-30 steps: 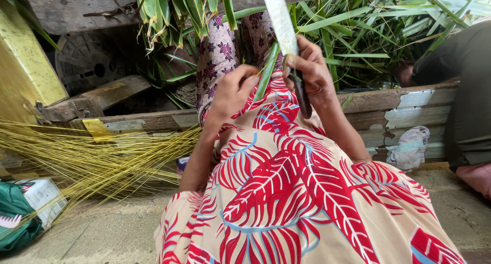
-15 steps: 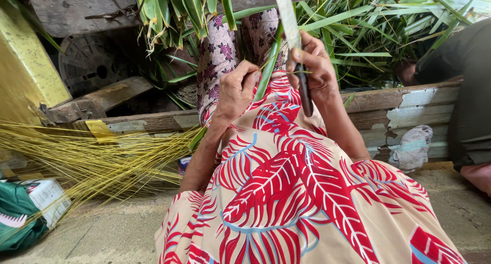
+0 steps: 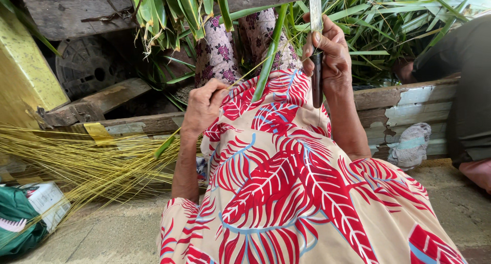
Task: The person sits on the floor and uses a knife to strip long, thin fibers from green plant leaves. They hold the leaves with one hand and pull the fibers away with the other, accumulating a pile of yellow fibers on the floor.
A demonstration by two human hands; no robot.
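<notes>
- Right hand was clamped on a knife, blade up
- Left hand pinched the palm leaflet; stripping its midrib seemed underway
- Next cut needs the leaflet taut

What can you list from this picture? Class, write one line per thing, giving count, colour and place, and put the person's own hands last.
Knife: one, dark handle with pale blade pointing up, in the right hand.
Leaf strip: one, green, running from the lap up between the hands.
Thin midribs: a heap, yellow, on the ground at left.
Green leaves: a pile, top right behind the boards.
Wooden boards: weathered, grey-brown, across the middle.
Cloth: one, greyish, against the boards at right.
Bag: one, green, bottom left.
Another person: one, dark clothes, right edge.
Left hand: pinching a thin strand.
Right hand: gripping the knife.
</notes>
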